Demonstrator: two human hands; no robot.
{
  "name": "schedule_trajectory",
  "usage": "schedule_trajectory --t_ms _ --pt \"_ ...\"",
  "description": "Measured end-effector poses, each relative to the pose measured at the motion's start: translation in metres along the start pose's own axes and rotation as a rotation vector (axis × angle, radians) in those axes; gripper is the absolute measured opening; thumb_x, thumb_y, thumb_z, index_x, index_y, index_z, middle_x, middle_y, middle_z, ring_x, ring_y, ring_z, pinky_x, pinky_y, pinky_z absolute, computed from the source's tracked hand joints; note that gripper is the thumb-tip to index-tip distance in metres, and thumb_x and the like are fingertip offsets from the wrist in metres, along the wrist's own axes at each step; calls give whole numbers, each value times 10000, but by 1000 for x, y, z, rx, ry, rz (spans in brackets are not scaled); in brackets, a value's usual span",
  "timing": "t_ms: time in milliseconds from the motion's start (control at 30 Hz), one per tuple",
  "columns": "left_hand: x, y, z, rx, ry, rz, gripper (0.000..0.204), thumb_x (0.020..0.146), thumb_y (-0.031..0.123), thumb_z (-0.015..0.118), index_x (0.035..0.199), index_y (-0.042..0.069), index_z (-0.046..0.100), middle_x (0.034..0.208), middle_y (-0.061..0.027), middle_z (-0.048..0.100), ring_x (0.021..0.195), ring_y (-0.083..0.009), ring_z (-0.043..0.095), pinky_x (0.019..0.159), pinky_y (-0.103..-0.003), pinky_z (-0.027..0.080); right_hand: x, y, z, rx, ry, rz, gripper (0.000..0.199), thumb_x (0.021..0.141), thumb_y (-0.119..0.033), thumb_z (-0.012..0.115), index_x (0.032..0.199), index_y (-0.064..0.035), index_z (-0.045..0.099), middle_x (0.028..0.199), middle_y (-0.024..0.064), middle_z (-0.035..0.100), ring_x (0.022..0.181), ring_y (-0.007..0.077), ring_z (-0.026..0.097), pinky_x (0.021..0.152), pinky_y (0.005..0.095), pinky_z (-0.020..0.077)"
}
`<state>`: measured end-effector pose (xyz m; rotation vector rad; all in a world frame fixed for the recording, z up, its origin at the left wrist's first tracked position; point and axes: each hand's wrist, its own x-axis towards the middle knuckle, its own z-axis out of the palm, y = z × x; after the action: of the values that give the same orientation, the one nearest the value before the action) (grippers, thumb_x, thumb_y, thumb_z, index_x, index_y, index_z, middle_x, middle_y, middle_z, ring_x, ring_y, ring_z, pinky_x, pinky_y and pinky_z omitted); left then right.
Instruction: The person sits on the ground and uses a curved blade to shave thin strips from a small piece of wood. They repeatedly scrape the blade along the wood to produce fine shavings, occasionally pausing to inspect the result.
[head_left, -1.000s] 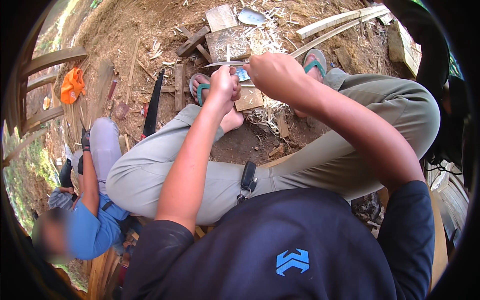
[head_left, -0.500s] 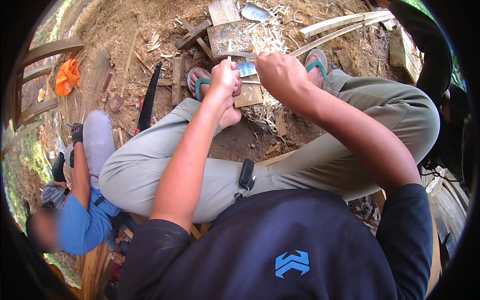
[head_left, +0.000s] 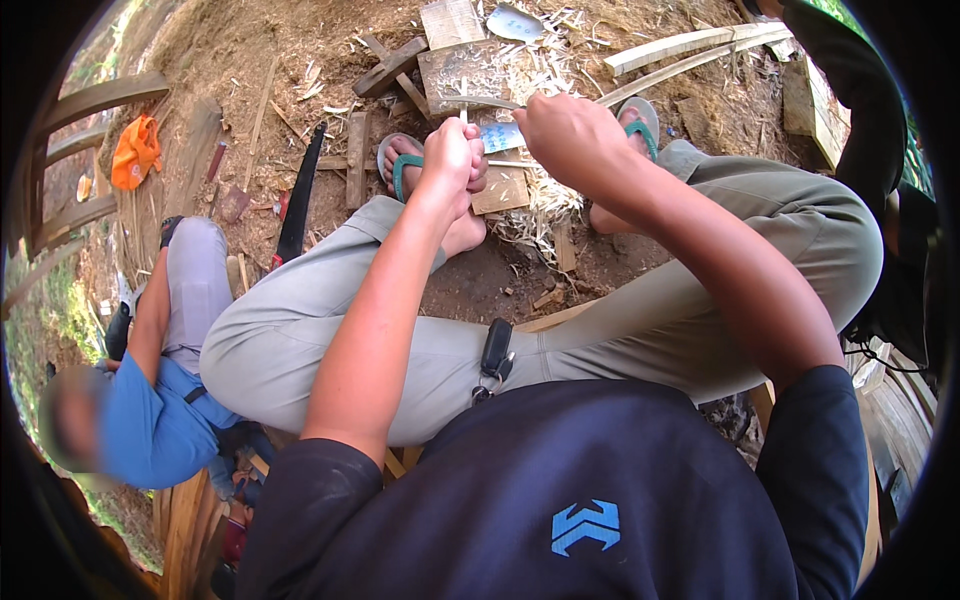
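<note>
In my left hand (head_left: 452, 165) is a thin pale wooden stick (head_left: 463, 103), its upper end standing out above the closed fingers. My right hand (head_left: 568, 132) is wrapped round a knife, whose handle the fist hides. The narrow knife blade (head_left: 490, 101) points left and crosses the stick just above my left fist. Beneath the hands lies a white piece with blue markings (head_left: 502, 137), beside a small wooden board (head_left: 502, 192). Curled wood shavings (head_left: 545, 185) are scattered round the board, between my sandalled feet.
A black saw blade (head_left: 298, 205) lies left of my leg. Wooden blocks (head_left: 388, 68) and long pale strips (head_left: 690, 48) lie farther off. An orange cloth item (head_left: 136, 153) is at far left. Another person in blue (head_left: 165, 425) sits at left; someone in dark clothing is at right.
The knife has shifted slightly away from me and to the right, above my left fist. The other person at left has shifted, and their gloved hand has dropped from sight.
</note>
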<state>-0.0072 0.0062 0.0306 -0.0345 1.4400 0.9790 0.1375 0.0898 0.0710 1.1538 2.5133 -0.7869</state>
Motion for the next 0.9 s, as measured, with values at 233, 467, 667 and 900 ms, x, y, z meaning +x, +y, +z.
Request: schedule_trajectory --t_ms 233,467,667,900 --pt "-1 1 1 -12 -35 7 163 909 193 347 773 155 428 479 45 342 357 -82 263 344 -252 185 -2 0 10 -56 76 -13 128 846 -69 587 850 -13 703 863 170 717 827 274 725 653 346 582" --pt "1 -3 2 -11 -19 12 153 907 194 358 781 147 431 479 43 339 349 -84 263 337 -256 177 10 3 24 -124 126 18 132 870 -77 578 893 -11 690 870 160 721 836 259 728 656 334 584" --pt "1 -4 4 4 -12 42 136 910 186 372 807 133 444 481 40 330 351 -81 269 338 -259 174 27 26 28 -133 177 34 144 875 -86 573 896 -23 701 887 155 724 836 274 727 672 343 585" --pt "0 -6 6 30 36 55 104 906 180 376 896 106 449 508 37 339 365 -79 273 347 -265 170 11 10 4 -20 56 31 316 945 -227 520 814 12 680 790 206 685 751 343 696 647 418 560"
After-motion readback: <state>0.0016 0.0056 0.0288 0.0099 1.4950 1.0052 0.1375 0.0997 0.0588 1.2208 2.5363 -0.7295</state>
